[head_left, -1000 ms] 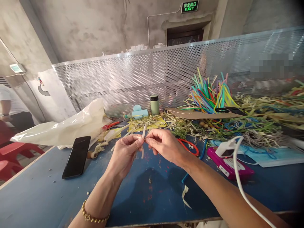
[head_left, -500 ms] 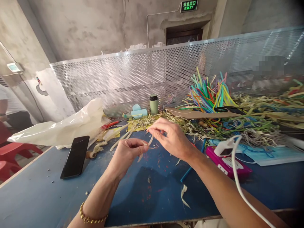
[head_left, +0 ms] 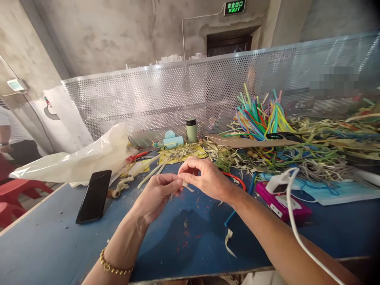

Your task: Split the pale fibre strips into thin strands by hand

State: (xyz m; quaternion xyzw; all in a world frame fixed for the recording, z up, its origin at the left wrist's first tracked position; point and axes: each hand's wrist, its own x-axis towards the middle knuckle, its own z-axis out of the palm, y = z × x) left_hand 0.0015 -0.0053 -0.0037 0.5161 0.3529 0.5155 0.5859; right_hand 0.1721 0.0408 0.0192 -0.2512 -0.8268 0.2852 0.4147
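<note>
The right hand (head_left: 208,180) is coming back down to the left hand (head_left: 158,196), and the fingertips of both are now meeting over the near middle of the blue worktop (head_left: 50,225); the pale strip (head_left: 188,187) is no longer stretching upward between them as it was half a second ago. The left grip is pinching the strip between thumb and forefinger, while the right grip is staying narrow at the left fingertips; whether it is holding the strip too, the overlapping fingers are hiding. One short end of the strip is poking out to the right, just below the right thumb. This is probably meaning that a pull is ending and that the two hands are working the strip at one close spot, perhaps folding or tying it. Beyond the hands, a heap of dried strips (head_left: 185,151) is lying near the green jar (head_left: 191,132); a black phone (head_left: 94,196) is resting to the left, and a purple socket block (head_left: 282,202) is sitting to the right.
</note>
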